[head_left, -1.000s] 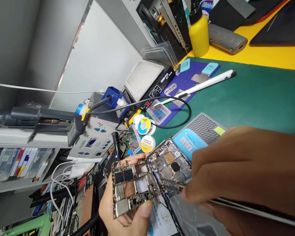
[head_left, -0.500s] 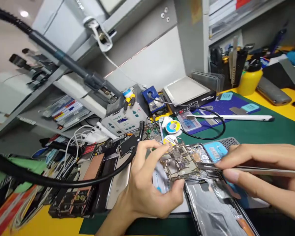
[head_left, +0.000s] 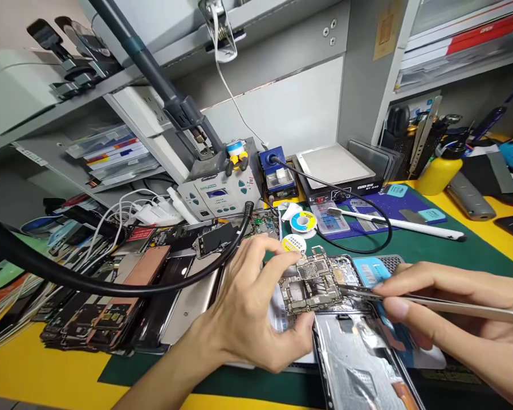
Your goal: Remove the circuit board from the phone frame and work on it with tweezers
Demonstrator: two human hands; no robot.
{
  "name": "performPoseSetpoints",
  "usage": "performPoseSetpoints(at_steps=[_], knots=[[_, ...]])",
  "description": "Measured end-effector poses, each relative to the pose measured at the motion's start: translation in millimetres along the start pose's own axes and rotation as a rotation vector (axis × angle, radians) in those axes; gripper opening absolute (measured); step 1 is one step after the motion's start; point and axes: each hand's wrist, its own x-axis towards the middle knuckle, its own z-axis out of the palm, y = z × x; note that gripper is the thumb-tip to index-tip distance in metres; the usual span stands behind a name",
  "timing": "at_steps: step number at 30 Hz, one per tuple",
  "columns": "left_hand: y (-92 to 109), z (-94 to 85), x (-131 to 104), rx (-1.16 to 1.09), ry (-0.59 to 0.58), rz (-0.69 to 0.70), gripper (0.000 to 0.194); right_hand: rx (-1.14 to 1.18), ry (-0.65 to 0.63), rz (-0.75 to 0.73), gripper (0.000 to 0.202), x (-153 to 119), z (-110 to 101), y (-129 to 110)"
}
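Between the thumb and fingers of my left hand (head_left: pixel 256 302) is a phone circuit board (head_left: pixel 312 285), gripped by its edges and tilted toward me. My right hand (head_left: pixel 444 307) pinches a pair of metal tweezers (head_left: pixel 427 302), whose tips are at the board's right edge; whether they touch it I cannot tell. Below and behind the board lies an opened phone frame (head_left: pixel 350 359) with a silvery inner surface and an orange flex strip at its lower right. Part of the frame's upper end is hidden by the board.
A black hose (head_left: pixel 123 289) arcs across the left side from a rework station (head_left: pixel 220 193). Stacked phone parts (head_left: pixel 111 307) lie at left. A solder reel (head_left: pixel 303 222), a white brush (head_left: pixel 410 226) and a heating plate (head_left: pixel 336 165) stand behind. A yellow bottle (head_left: pixel 440 171) is at right.
The view has levelled and shifted, so the background sits differently. Both hands keep their grips; the board and tweezers stay close together, with the board's face now seen more sharply.
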Motion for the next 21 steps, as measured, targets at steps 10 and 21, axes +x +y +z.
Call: performPoseSetpoints(at_steps=[10, 21], knots=[[4, 1.8, 1, 0.0, -0.011, -0.01, 0.071, 0.052, -0.037, 0.028, 0.013, -1, -2, -11], [2, 4.3, 1, -0.024, 0.032, -0.044, 0.074, 0.053, -0.069, -0.045, 0.013, 4, -1, -13]])
